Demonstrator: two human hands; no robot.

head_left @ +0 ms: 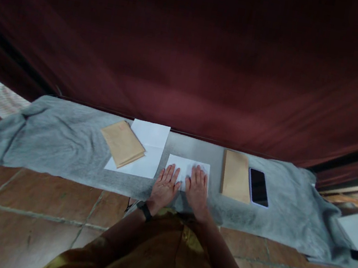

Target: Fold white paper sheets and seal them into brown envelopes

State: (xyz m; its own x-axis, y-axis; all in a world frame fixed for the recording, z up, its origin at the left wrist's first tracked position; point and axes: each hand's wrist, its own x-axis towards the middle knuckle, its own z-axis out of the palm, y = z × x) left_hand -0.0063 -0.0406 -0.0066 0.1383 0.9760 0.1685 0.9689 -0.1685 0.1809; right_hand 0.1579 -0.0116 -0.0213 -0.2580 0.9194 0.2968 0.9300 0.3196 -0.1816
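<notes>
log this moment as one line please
left hand: flat on white paper | right hand: flat on same paper | left side: brown papers partly over white sheet | right side: brown stack beside phone

Dim overall: dark red fabric [186, 93] is fading to near-black up top, white sheets [154, 136] are reading brightest mid-frame. Pale glare is washing the tiled floor [31, 242] lower left. Wide lens is stretching the edges; fine detail is going soft.

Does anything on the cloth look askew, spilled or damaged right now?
No spills or damage visible. The brown envelopes on the left lie aslant, overlapping the larger white sheet, whereas the smaller sheet sits fairly straight.
</notes>
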